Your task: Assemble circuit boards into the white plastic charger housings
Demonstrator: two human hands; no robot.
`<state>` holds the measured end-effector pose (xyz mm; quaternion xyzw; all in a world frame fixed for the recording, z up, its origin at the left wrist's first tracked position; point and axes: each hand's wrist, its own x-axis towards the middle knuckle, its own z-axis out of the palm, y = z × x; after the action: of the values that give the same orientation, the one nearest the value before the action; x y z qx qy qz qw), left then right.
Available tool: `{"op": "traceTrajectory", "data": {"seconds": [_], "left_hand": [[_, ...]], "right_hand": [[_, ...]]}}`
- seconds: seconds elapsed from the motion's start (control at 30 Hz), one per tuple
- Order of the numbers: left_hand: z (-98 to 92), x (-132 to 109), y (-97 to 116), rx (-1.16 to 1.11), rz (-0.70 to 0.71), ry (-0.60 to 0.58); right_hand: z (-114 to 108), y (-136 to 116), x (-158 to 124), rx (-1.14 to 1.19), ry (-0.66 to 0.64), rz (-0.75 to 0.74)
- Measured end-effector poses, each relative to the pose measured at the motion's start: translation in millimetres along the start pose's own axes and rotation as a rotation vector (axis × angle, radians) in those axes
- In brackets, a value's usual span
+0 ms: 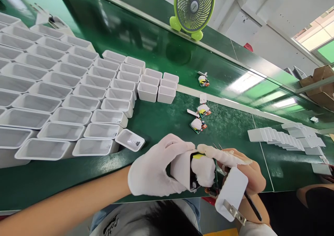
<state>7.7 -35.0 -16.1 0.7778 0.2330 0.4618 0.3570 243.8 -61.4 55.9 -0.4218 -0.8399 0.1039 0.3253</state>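
My left hand [159, 168], in a white glove, is wrapped around a white plastic charger housing [180, 170]. A circuit board with a white putty-like lump [205, 170] on it sits partly inside the housing's open end. My right hand [253, 173], with a white cover on one finger, is closed at the board's outer side. Dark tweezers [252, 206] are held in it, their tips showing above the fingers. Below the right fingers hangs a white end cap [233, 190] with metal plug prongs [235, 211]. The right fingertips' contact with the board is partly hidden.
Rows of open white housings [65, 97] fill the left; one housing [129, 139] lies tilted. Several circuit boards [198, 124] lie ahead. White covers [273, 138] lie in an overlapping row at right. A green fan [194, 7] stands behind. Another person's arm [313, 190] shows at right.
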Motion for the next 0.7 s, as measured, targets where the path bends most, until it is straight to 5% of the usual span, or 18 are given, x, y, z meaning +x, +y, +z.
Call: {"op": "traceTrajectory", "data": {"seconds": [0.2, 0.53, 0.7], "left_hand": [[1.7, -0.1, 0.2, -0.015, -0.005, 0.020], [6.0, 0.4, -0.8, -0.026, 0.007, 0.004], [11.7, -1.2, -0.2, -0.203, -0.166, -0.004]], "right_hand": [[9.5, -12.4, -0.7, -0.030, 0.089, -0.043], [-7.0, -13.9, 12.3, -0.097, -0.212, -0.154], [-14.1, -25.5, 12.8, -0.266, -0.374, -0.185]]}}
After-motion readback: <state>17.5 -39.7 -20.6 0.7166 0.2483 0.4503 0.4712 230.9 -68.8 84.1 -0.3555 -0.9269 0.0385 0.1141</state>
